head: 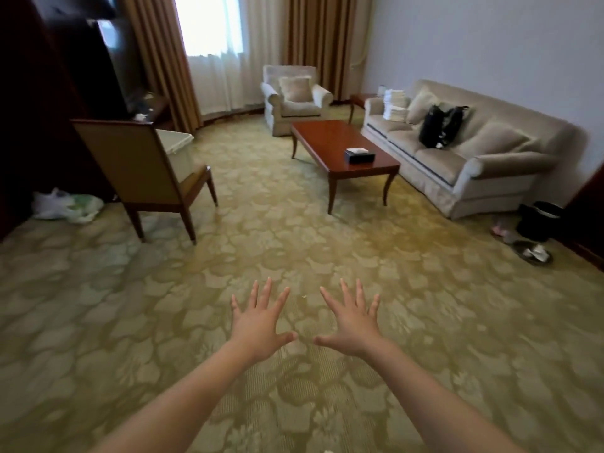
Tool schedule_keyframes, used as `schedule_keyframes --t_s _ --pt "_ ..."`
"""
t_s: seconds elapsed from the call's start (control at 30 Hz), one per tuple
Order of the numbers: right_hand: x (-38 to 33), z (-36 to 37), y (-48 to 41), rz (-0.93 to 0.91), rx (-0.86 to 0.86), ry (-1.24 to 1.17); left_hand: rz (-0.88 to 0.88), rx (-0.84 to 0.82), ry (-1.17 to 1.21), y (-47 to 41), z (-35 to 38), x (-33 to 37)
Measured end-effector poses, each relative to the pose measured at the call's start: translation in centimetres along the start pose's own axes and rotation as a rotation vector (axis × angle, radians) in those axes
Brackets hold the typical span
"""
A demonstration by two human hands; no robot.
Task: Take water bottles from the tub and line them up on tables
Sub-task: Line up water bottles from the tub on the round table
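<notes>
My fingers [266, 292] are spread wide and straight on both sides and hold nothing. My left hand [258, 325] and right hand [353, 322] hang palm-down side by side, thumbs nearly meeting, above the green-gold patterned carpet [294, 230].

No water bottles show anywhere I can see, so I judge the job is at its start and the step in hand is getting to the tub. The likeliest candidate is the pale whitish container [178, 148] standing beyond the wooden chair with the tan padded back [130, 158], off to my left. The chair hides much of it, and I cannot tell what it holds.

The nearest place for a row is the reddish-brown wooden coffee table [327, 138], ahead and to the right, just in front of the long beige sofa [457, 158]. A black tissue box [359, 155] sits toward its near end. A smaller wooden side table [359, 99] stands at the sofa's far end.

To do this well I would walk round the chair rather than reach over it and look into the container first. Then I would take one bottle in each hand by the body, upright. I would begin the row at the far end of the tabletop, so later bottles need not pass over standing ones.
</notes>
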State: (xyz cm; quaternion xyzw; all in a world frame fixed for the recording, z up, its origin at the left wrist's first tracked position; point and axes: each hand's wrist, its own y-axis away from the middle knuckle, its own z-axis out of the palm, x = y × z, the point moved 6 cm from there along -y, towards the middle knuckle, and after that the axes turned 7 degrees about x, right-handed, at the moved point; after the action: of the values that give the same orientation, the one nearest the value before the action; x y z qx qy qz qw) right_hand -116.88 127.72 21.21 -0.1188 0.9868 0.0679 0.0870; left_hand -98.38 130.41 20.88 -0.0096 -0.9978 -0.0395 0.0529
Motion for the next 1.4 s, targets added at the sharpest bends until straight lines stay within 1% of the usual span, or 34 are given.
schedule_keyframes --t_s 0.2,0.47,0.6,0.7,0.87,1.13,1.27,1.4 --pt "0.2 -4.1 -14.6 -0.137 0.01 0.013 -0.159 0.038 0.002 -11.4 -2.5 -2.1" --pt "-2.9 -4.1 -30.2 -0.267 -0.06 0.01 -0.319 -0.003 0.029 -23.0 -3.4 -7.9" --pt "-5.4 -3.7 -39.3 -0.314 -0.081 0.018 -0.343 -0.008 0.023 -31.0 -3.2 -12.4" --pt "-7.4 -4.1 -47.2 -0.315 -0.071 0.036 -0.359 0.0 0.022 -38.3 -3.5 -16.4" --pt "-10.8 -6.5 -60.4 -0.324 -0.063 0.06 -0.379 0.055 0.043 -49.9 -7.1 -23.7" --pt "-16.6 -6.9 -76.4 -0.392 -0.086 0.036 -0.442 0.044 0.058 -62.8 -9.4 -31.9" --pt "-19.9 -6.6 -85.4 -0.455 -0.1 0.023 -0.5 0.05 0.061 -69.1 -9.9 -36.5" --pt "-24.0 -7.3 -95.7 -0.569 -0.1 0.029 -0.576 0.053 0.072 -76.9 -10.6 -41.4"
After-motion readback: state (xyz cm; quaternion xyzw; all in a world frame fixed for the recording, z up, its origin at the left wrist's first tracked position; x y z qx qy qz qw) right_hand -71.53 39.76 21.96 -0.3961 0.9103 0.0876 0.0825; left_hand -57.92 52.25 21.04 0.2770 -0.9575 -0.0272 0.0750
